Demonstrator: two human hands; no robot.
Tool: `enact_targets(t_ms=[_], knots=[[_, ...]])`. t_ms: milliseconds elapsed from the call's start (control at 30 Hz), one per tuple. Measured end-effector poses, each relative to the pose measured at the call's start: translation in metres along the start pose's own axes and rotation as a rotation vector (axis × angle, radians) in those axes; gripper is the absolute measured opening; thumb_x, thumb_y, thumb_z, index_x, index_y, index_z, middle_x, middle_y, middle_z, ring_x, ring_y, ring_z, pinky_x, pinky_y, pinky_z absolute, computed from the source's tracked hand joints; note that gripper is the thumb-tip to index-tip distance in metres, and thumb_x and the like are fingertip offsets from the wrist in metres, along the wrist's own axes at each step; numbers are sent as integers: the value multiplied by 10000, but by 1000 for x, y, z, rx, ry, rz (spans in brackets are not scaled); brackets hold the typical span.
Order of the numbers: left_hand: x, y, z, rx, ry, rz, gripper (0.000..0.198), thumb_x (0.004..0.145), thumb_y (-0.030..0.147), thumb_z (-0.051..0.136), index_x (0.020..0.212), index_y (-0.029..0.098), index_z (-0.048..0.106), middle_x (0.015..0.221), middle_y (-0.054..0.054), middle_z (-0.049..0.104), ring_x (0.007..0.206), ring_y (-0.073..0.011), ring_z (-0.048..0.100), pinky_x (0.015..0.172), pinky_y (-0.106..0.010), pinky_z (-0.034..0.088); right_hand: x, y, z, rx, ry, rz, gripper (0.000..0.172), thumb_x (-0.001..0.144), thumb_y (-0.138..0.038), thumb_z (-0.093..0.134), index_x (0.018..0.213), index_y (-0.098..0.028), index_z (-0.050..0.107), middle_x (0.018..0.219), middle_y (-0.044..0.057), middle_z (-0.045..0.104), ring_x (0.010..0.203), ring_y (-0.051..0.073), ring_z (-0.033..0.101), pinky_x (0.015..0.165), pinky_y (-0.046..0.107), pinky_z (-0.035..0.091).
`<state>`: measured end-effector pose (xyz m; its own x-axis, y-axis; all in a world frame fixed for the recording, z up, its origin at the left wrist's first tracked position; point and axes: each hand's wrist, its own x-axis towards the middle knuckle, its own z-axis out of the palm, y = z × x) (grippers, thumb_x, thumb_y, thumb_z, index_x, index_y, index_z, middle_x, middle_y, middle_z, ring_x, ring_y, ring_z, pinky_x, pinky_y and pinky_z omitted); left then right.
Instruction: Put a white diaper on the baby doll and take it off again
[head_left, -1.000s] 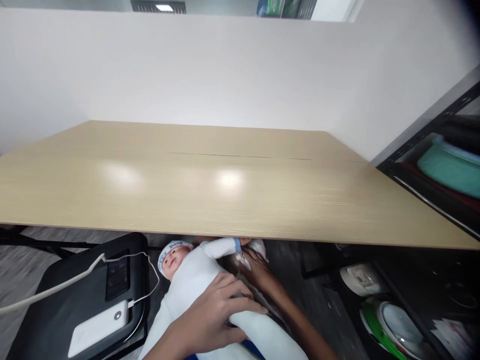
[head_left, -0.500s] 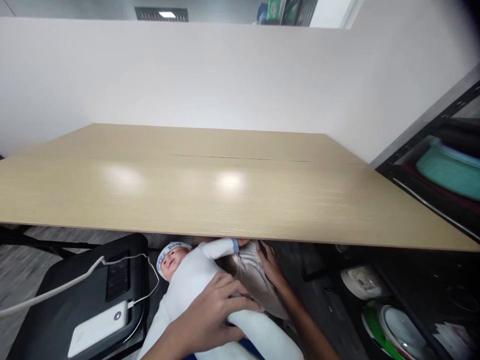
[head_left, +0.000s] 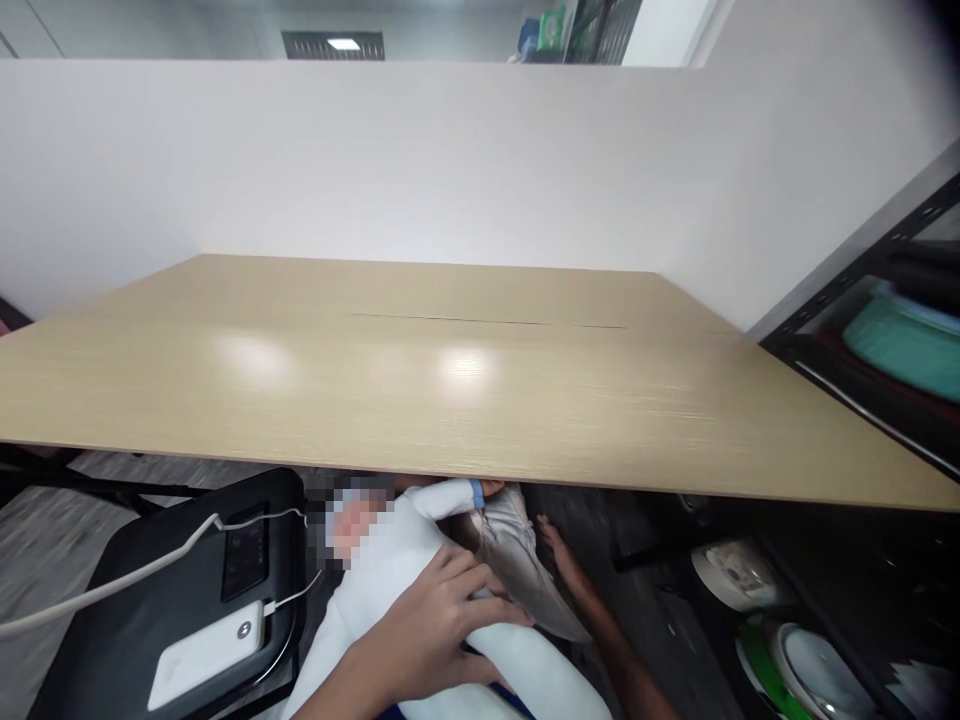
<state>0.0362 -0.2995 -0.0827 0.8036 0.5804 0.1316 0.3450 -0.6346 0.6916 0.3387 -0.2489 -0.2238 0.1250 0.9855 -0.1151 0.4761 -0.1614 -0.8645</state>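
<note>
My left hand [head_left: 446,612] lies at six o'clock, back upward, fingers [head_left: 499,610] curved toward three o'clock, thumb [head_left: 484,668] parted beneath them; its forearm [head_left: 341,688] enters from seven o'clock. My right hand [head_left: 559,552] sits at five o'clock, fingers loosely extended toward eleven, its forearm [head_left: 619,640] slanting up bare from five.

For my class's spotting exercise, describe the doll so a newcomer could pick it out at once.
Start at the wide wood-toned table and drop below its near edge, right of the black seat. There is the doll, under the person's left hand. Unlike the dull beige cloth beside it, it wears bright white, with a blue cuff.
</note>
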Motion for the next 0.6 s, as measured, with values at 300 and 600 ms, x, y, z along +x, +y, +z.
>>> enact_targets(t_ms=[300,600], knots=[[-5,2,-3,-75,-9,93,490,1035,569,796,1498,414,755,1350,-33,806,1250,-294,693,1136,-451,448,-33,-141,-20,-235,-381,-526,431,1131,-340,599,1547,-294,700,1623,86,671,1528,286,596,1332,475,443],[-38,21,-18,-181,-9,-23,621,1041,556,796,1622,406,636,1603,-60,701,1549,-324,582,1406,-534,323,13,-178,65,-748,-556,-554,333,990,-216,736,1314,-145,756,1394,180,735,1335,342,662,1196,475,488]])
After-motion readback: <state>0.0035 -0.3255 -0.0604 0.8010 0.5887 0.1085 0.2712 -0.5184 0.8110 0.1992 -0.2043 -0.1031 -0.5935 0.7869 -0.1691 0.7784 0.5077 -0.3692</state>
